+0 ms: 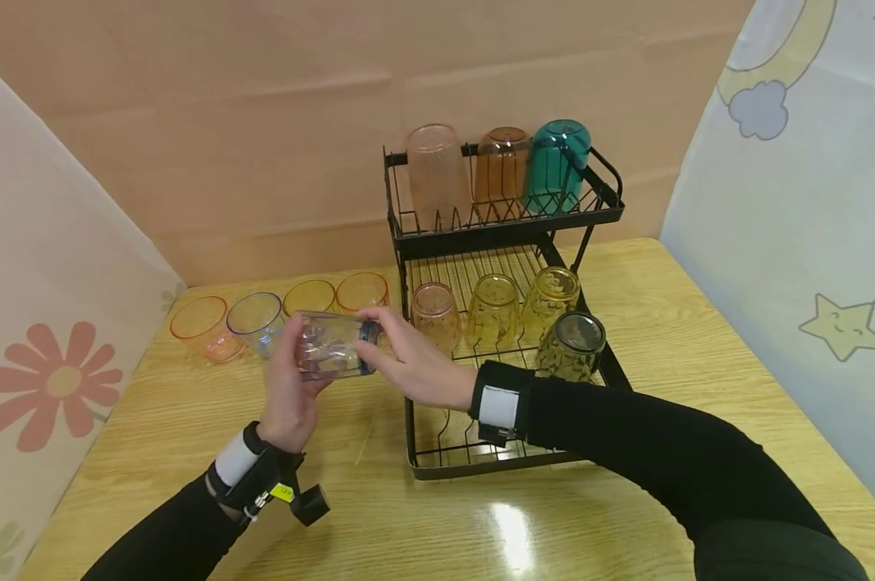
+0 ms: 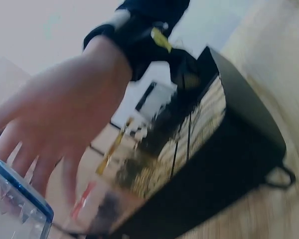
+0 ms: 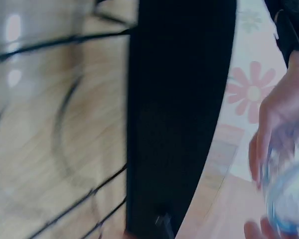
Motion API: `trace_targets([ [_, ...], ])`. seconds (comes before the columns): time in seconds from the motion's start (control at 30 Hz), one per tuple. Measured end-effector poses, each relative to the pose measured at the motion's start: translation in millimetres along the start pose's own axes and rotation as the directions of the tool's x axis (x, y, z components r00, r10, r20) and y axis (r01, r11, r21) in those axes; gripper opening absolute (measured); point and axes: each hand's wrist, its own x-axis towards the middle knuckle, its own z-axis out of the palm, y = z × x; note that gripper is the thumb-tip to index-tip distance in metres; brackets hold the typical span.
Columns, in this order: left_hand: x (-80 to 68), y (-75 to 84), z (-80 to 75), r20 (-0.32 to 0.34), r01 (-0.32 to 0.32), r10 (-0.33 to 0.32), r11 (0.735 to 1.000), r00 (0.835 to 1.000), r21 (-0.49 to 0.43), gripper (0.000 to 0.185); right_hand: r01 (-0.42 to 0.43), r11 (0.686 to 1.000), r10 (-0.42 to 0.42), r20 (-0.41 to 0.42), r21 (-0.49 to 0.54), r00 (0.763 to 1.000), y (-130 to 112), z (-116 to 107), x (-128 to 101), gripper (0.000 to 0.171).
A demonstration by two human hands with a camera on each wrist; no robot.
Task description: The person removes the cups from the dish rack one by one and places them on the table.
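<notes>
A clear drinking glass [image 1: 332,347] with a bluish base lies sideways in the air between my hands, left of the rack. My left hand [image 1: 288,407] grips it around the mouth end, thumb on top and fingers beneath. At the base end, my right hand [image 1: 426,367] pinches the glass between thumb and fingers. The left wrist view shows the blue base [image 2: 25,191] by the right hand's [image 2: 72,107] fingers. In the right wrist view the left hand [image 3: 281,107] wraps the glass [image 3: 289,184].
A two-tier black rack [image 1: 510,234] stands right of centre. Pink, brown and teal glasses [image 1: 559,165] sit upside down on top; pink, yellow and dark grey glasses [image 1: 571,347] are below. Several tinted glasses [image 1: 201,323] line the table's back left. Fabric walls surround the table.
</notes>
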Motion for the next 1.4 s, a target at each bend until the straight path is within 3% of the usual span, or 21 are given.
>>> trace_targets([
  [0.17, 1.2, 5.9, -25.5, -0.031, 0.032, -0.032, 0.999, 0.999, -0.006, 0.037, 0.039, 0.968, 0.016, 0.214, -0.249, 0.977, 6.2, -26.8, -19.5, 0.061],
  [0.33, 1.4, 12.3, -49.2, -0.02, 0.06, -0.06, 0.998, 0.998, 0.002, 0.032, 0.195, 0.86, -0.035, 0.326, -0.471, 0.945, 13.4, -50.7, -36.6, 0.069],
  [0.53, 13.8, 13.3, -73.9, -0.059, 0.047, -0.041, 0.993, 0.997, 0.109, 0.023, 0.339, 0.726, -0.118, 0.377, -0.599, 0.919, 15.9, -71.5, -47.7, 0.072],
  [0.67, 23.9, 14.4, -95.5, -0.138, 0.068, -0.04, 0.977, 0.99, 0.204, 0.023, 0.356, 0.686, -0.122, 0.383, -0.634, 0.916, 17.1, -83.4, -54.0, 0.073],
  [0.77, 27.9, 16.4, -111.4, -0.184, 0.075, -0.015, 0.943, 0.983, 0.325, 0.026, 0.355, 0.656, -0.11, 0.381, -0.666, 0.918, 18.7, -93.0, -59.4, 0.075],
  [0.83, 30.2, 18.0, -120.0, -0.205, 0.07, 0.021, 0.902, 0.978, 0.427, 0.046, 0.341, 0.641, -0.093, 0.371, -0.688, 0.924, 19.7, -99.9, -63.6, 0.075],
  [0.93, 32.6, 20.8, -130.7, -0.218, 0.047, 0.098, 0.815, 0.971, 0.578, 0.069, 0.314, 0.619, -0.063, 0.354, -0.72, 0.933, 21.3, -110.8, -69.9, 0.076],
  [1.07, 35.6, 23.2, -143.3, -0.212, 0.016, 0.197, 0.695, 0.957, 0.719, 0.071, 0.281, 0.594, -0.027, 0.33, -0.754, 0.943, 22.4, -124.7, -77.4, 0.077],
  [1.27, 37.9, 21.1, -158.2, -0.119, -0.023, 0.282, 0.454, 0.952, 0.891, 0.079, 0.27, 0.563, -0.028, 0.309, -0.781, 0.951, 25.1, -139.8, -86.2, 0.077],
  [1.4, 41.8, 16.0, -167.1, -0.089, -0.029, 0.326, 0.339, 0.941, 0.94, 0.083, 0.28, 0.547, -0.057, 0.299, -0.789, 0.953, 30.0, -146.8, -89.8, 0.077],
])
